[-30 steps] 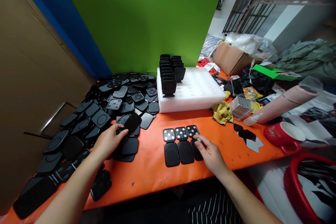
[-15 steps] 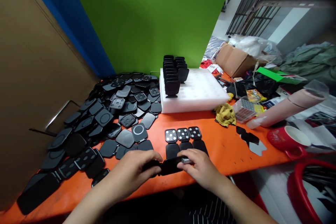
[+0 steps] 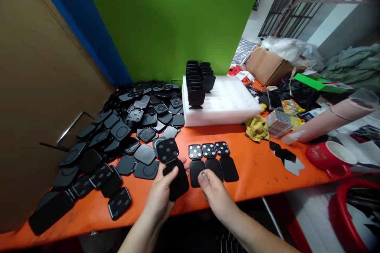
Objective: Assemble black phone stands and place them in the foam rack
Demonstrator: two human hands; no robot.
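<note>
My left hand point(image 3: 162, 193) grips an opened black hinged part point(image 3: 172, 168) above the orange table point(image 3: 255, 166), its square top with round holes facing up. My right hand point(image 3: 214, 193) is beside it, fingers pinched on a small silvery piece point(image 3: 203, 174). Just beyond lie three opened black parts point(image 3: 212, 160) in a row, their square tops fitted with silvery discs. A big pile of the same black parts point(image 3: 118, 134) spreads over the table's left half.
A white foam tray point(image 3: 225, 104) with upright black parts point(image 3: 197, 83) stands behind the row. To the right lie a yellow cloth point(image 3: 257, 127), a clear box of small pieces point(image 3: 277, 122), a pink roll point(image 3: 323, 120), a red mug point(image 3: 329, 156), and cardboard clutter.
My left hand took a black part from the pile, brought it to the table's front edge, and now holds it opened out flat. My right hand left the row and came beside it.
</note>
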